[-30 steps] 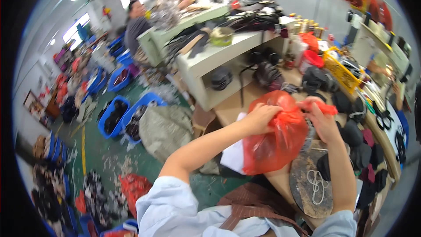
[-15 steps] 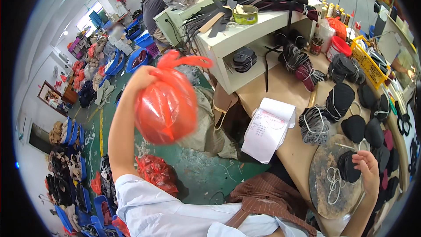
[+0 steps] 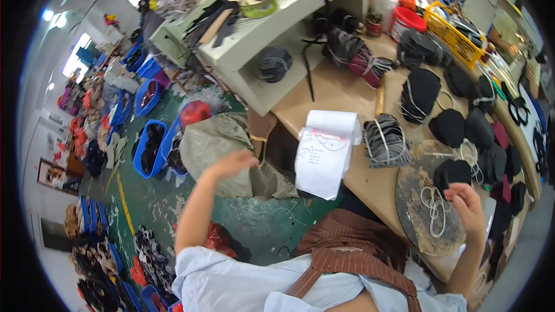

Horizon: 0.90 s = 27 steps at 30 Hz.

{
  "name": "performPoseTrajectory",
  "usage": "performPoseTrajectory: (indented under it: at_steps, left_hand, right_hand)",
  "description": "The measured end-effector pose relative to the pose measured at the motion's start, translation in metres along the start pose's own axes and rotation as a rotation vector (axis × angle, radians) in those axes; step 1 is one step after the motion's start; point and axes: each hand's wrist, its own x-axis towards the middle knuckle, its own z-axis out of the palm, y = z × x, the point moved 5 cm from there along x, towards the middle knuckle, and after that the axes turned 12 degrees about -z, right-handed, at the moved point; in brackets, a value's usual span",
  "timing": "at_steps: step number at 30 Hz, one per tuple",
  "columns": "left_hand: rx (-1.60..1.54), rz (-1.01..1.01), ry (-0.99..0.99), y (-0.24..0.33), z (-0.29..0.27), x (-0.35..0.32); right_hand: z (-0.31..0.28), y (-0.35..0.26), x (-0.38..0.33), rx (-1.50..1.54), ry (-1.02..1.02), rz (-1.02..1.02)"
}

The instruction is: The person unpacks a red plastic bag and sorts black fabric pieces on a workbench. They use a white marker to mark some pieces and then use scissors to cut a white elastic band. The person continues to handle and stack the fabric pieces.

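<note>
One wide fisheye view, from the left of two head-worn cameras, looks down and forward over the wearer's brown apron [image 3: 347, 234], near enough to take in the left hand [image 3: 232, 163] and right hand [image 3: 467, 203] whole; the workbench [image 3: 341, 97] lies toward its right, the green floor [image 3: 277, 222] toward its left, straight edges curving near the rim

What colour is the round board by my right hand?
The round board is mottled grey-brown, seen in the head view.

a rounded, shiny red plastic bag [image 3: 195, 112] shows at the far end of a blue tub [image 3: 169, 138], beside a grey-green sack [image 3: 211, 138]; whether it rests there is unclear.
</note>
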Motion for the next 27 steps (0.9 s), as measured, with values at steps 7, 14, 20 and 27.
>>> performPoseTrajectory:
  at_steps: [7,14,20,27]
  left_hand:
    - [-0.18,0.366,0.449,0.061,0.19,0.017]
    - [-0.876,0.269,0.422,0.081,0.163,0.057]
    - [-0.748,0.476,0.677,0.14,0.079,0.047]
    - [-0.11,0.093,1.093,0.16,0.046,0.085]
  right_hand:
    - [0.08,0.005,0.059,-0.272,-0.136,-0.2]
    - [0.104,0.03,0.124,-0.458,-0.123,-0.552]
    - [0.101,0.071,0.128,0.014,-0.072,-0.251]
    - [0.081,0.06,0.065,0.518,0.024,-0.135]
